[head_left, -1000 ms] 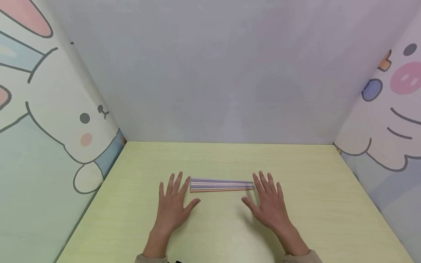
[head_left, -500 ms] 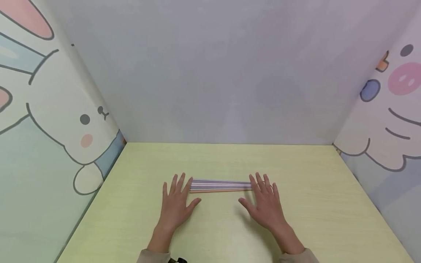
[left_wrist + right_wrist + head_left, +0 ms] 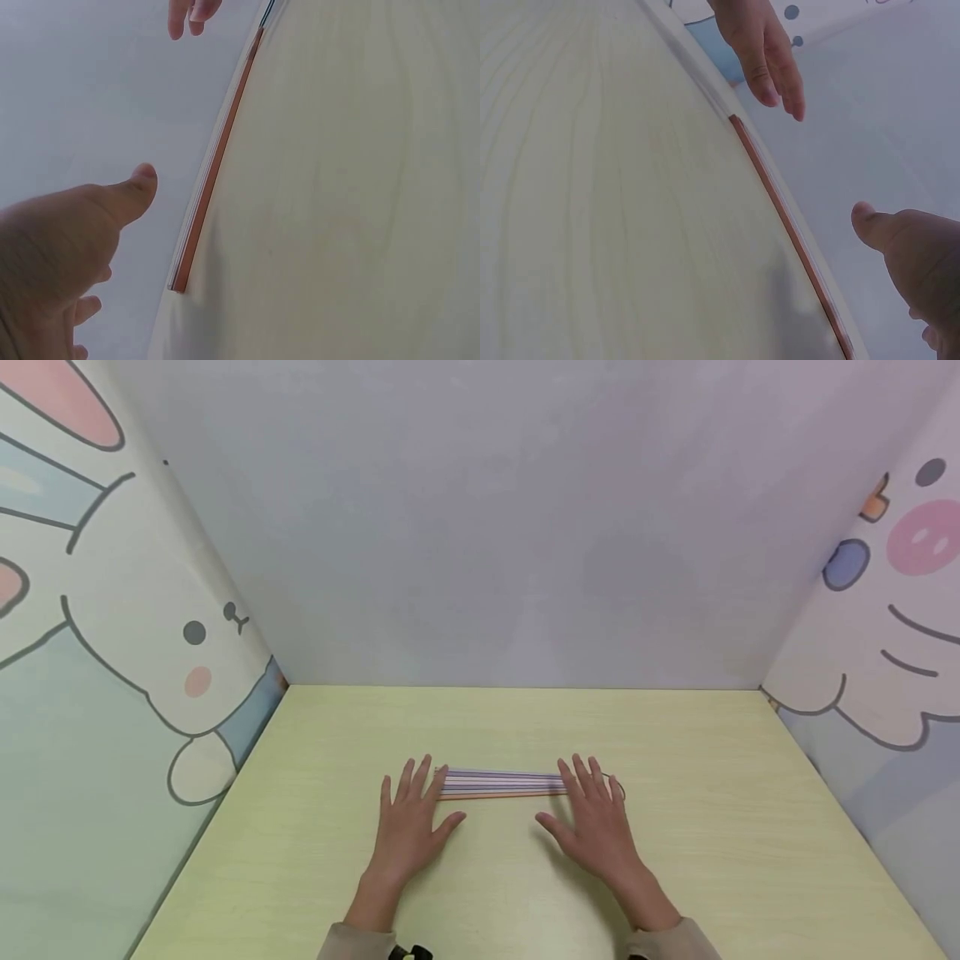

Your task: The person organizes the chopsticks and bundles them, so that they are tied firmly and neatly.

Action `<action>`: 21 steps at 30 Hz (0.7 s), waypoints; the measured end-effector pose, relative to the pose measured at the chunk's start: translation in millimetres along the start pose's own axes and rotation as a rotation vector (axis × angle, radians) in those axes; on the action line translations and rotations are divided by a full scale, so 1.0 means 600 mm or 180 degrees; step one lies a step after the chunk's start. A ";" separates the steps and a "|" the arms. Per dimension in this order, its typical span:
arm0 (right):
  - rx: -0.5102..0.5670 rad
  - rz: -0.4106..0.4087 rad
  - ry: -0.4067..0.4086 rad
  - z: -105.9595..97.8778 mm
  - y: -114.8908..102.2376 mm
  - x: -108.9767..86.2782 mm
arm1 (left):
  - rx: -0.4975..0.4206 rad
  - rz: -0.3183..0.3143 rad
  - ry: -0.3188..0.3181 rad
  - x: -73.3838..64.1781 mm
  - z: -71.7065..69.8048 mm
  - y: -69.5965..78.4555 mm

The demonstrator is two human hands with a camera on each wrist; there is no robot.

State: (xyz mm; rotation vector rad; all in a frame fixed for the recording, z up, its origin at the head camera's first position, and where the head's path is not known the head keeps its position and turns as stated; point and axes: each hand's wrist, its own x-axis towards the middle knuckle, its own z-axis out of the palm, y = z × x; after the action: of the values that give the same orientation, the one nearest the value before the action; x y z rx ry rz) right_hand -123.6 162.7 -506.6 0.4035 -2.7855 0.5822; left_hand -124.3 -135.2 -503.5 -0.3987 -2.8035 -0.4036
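A folded hand fan lies crosswise on the table, with pale striped folds and an orange-brown outer rib along its near side. A thin dark cord loops out at its right end. My left hand, fingers spread, overlaps the fan's left end in the head view. Over the other end spreads my right hand, thumb pointing inward. Both wrist views show the hands above the fan with nothing in their grasp; the right wrist view has the fan's rib below the thumb.
The pale wooden table meets a plain grey back wall. Side panels carry a cartoon rabbit on the left and a cartoon pig on the right.
Both hands have moved inward, the left to the right and the right to the left, so they now overlap the fan's ends. The fan stays in place.
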 end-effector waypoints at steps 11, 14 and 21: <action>0.0066 -0.0127 -0.0034 0.016 -0.009 0.016 | -0.0066 0.0014 -0.0137 0.006 0.010 0.003; 0.0070 -0.0173 -0.0024 0.022 -0.011 0.018 | -0.0091 -0.0012 -0.0178 0.008 0.014 0.003; 0.0012 -0.0358 0.0065 0.036 -0.013 0.025 | -0.0184 -0.0021 -0.0212 0.013 0.024 0.002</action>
State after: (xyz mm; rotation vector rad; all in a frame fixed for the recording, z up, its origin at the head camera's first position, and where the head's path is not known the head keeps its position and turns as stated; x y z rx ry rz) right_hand -139.5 143.7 -518.2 0.5476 -2.7215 0.5626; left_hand -134.4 -128.2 -514.0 -0.4229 -2.8639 -0.4822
